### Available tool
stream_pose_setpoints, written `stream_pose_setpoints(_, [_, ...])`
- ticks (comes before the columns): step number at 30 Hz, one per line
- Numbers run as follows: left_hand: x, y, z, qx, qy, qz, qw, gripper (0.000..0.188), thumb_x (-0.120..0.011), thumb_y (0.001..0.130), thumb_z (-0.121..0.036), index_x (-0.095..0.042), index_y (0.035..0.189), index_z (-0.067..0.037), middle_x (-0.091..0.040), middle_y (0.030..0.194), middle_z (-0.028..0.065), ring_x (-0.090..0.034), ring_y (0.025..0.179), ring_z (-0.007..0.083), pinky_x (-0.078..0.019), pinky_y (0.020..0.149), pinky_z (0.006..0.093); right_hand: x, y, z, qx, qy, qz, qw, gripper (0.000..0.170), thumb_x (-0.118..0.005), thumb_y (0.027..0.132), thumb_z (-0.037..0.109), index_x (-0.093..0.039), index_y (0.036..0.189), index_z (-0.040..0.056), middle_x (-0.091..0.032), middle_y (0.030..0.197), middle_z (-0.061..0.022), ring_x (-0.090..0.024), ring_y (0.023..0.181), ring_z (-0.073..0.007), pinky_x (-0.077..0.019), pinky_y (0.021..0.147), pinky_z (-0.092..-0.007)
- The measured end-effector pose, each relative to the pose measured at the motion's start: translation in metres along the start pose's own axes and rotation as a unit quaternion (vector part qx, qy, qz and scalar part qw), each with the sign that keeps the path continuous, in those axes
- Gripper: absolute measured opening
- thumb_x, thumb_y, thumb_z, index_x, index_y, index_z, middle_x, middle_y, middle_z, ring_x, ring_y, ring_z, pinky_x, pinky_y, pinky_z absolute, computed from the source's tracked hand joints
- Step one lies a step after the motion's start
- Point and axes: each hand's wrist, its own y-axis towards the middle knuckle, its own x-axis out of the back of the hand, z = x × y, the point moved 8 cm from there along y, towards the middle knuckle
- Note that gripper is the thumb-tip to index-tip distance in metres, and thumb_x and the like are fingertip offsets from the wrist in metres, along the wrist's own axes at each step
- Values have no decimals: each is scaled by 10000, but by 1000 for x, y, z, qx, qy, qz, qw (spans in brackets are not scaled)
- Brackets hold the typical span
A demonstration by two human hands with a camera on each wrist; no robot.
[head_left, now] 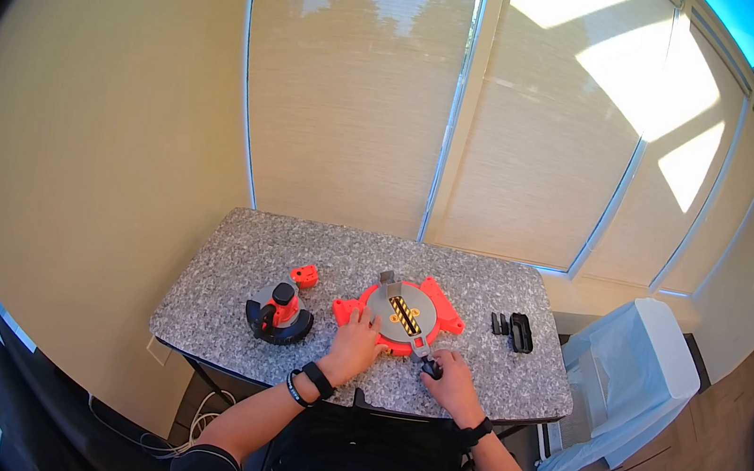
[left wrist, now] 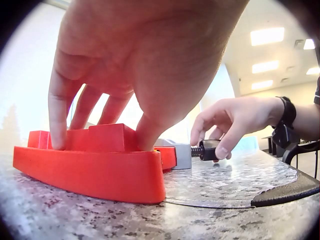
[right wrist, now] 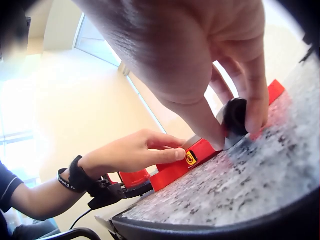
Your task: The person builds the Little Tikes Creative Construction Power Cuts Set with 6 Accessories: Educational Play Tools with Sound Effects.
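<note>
A red toy saw base [head_left: 444,307] with a round grey turntable [head_left: 426,307] lies flat on the granite-patterned table. A black-and-yellow striped strip [head_left: 404,315] crosses the turntable's middle. My left hand [head_left: 353,349] rests on the base's left side, fingers fairly straight and tips down on the red plastic and the disc. At the near end of the turntable's grey arm, my right hand [head_left: 455,385] pinches a black knob [left wrist: 210,150] between thumb and fingers. A threaded shaft [left wrist: 196,151] shows between knob and grey arm. Fingers partly cover the knob in the right wrist view.
Left of the base stands a red, black and grey saw head [head_left: 281,314], with a small red block [head_left: 304,275] behind it. To the right lie a black tray-like part [head_left: 522,333] and small black pieces [head_left: 500,324]. A bin with a whitish liner [head_left: 636,365] stands beyond the table's right edge.
</note>
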Motion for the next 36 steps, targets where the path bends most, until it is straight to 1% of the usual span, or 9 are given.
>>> stream_pose_setpoints(5, [2,-1,-1,-2,7,-8,1000,647,-720,868,-394,-541,1347,3,-491,1367,223,-492,1268,398,-551,896,467,-1,0,-6,-9,20,-30,999,409,-790,773,151,-603,1115,25,-672,944,-184,-680,823,-342,-551,740,-425])
stream_pose_setpoints(8, [1,0,0,-1,2,-2,1000,651,-722,866,-391,-539,1348,6,-491,1365,222,-490,1270,394,-553,898,459,-3,0,-12,-39,36,-11,999,390,-773,793,158,-601,1114,19,-693,889,-188,-691,792,-342,-554,721,-431])
stream_pose_setpoints(12, [1,0,-1,1,1,3,1000,650,-723,865,-389,-539,1345,9,-492,1363,223,-489,1271,392,-552,901,453,-4,0,-14,-39,33,-17,999,378,-761,807,164,-600,1113,12,-708,875,-193,-700,768,-341,-558,708,-430])
stream_pose_setpoints(15, [1,0,-1,-1,5,-2,1000,652,-723,865,-388,-537,1348,10,-492,1360,223,-487,1272,390,-553,899,451,-4,0,-11,-36,17,-11,999,388,-767,808,176,-599,1115,8,-709,886,-197,-700,767,-342,-564,716,-424])
stream_pose_setpoints(18, [0,0,0,4,1,9,1000,657,-721,867,-393,-534,1352,9,-490,1369,226,-485,1276,393,-545,916,453,0,0,-5,-28,11,-19,999,426,-805,785,203,-604,1110,14,-716,922,-194,-702,768,-340,-570,724,-423])
stream_pose_setpoints(20, [0,1,0,4,7,13,1000,661,-718,870,-399,-531,1355,9,-486,1382,229,-483,1281,397,-535,936,457,1,1,-1,-25,22,-3,999,463,-845,750,208,-610,1102,20,-704,1000,-187,-700,781,-337,-571,731,-422])
stream_pose_setpoints(24, [1,1,0,5,5,14,1000,661,-715,872,-402,-530,1355,10,-483,1392,234,-481,1287,400,-527,949,461,1,0,-2,-2,4,-8,1000,478,-866,723,194,-616,1095,27,-671,1027,-174,-690,802,-330,-569,732,-414])
stream_pose_setpoints(29, [0,1,0,0,-3,10,1000,659,-716,871,-395,-529,1354,13,-484,1375,235,-486,1266,400,-540,921,459,2,-1,1,20,-9,-30,999,405,-819,752,143,-621,1086,30,-629,950,-158,-670,816,-335,-556,719,-420])
stream_pose_setpoints(36, [0,0,0,1,-2,5,1000,654,-722,866,-384,-530,1348,14,-483,1366,235,-489,1256,396,-551,899,453,2,-1,-2,4,23,-37,999,322,-769,790,140,-624,1043,4,-665,922,-190,-675,800,-348,-552,714,-426])
